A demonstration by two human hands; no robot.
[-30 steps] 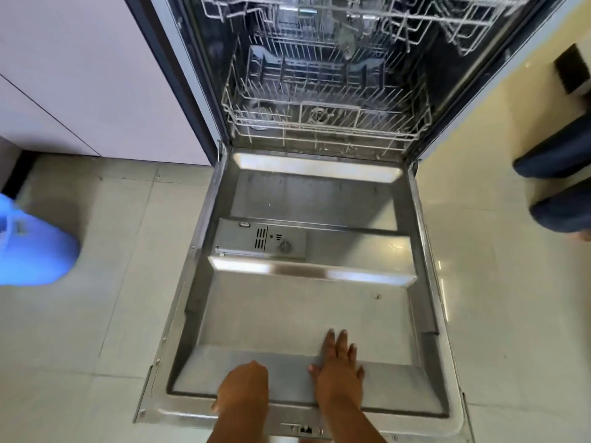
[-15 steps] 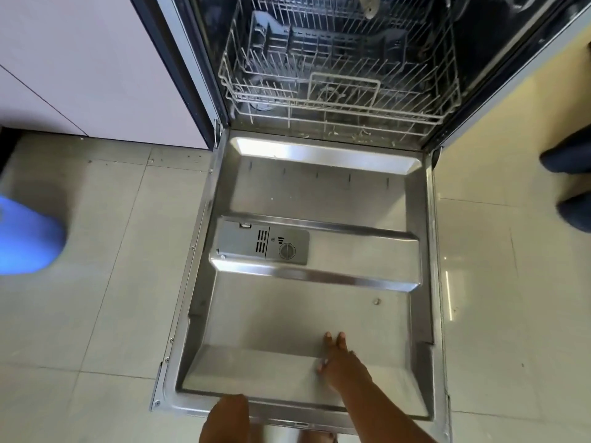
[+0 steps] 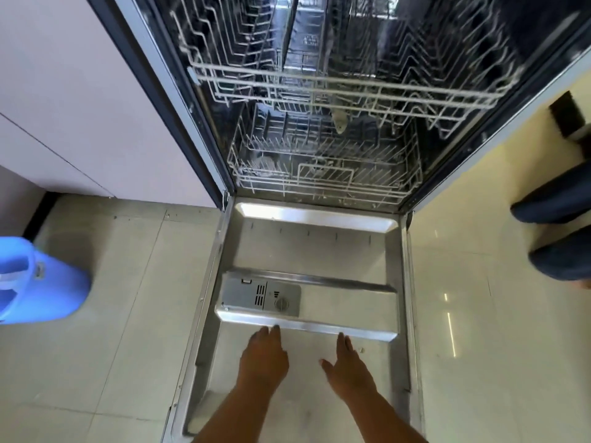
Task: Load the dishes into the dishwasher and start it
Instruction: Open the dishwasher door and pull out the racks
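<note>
Blue plastic container (image 3: 38, 282) on the tiled floor at far left, then pale cabinet fronts (image 3: 80, 107), then the dishwasher (image 3: 319, 139) with its door (image 3: 319, 247) dropped flat. Both racks look empty, no dishes to be seen anywhere. Over the door's inner panel the left hand (image 3: 263, 359) reaches forward, fingers straight and together, tips at the ridge below the detergent dispenser (image 3: 260, 297); the right hand (image 3: 347, 367) beside it is spread flat, thumb out, holding nothing either. Whether the palms actually touch the steel I cannot tell. I'd guess the lower rack (image 3: 323, 174) comes out next: stiff coated wire, light while empty, rolling easily, best taken by its front rail near the middle. At far right, someone's dark-trousered legs (image 3: 556, 225)
</note>
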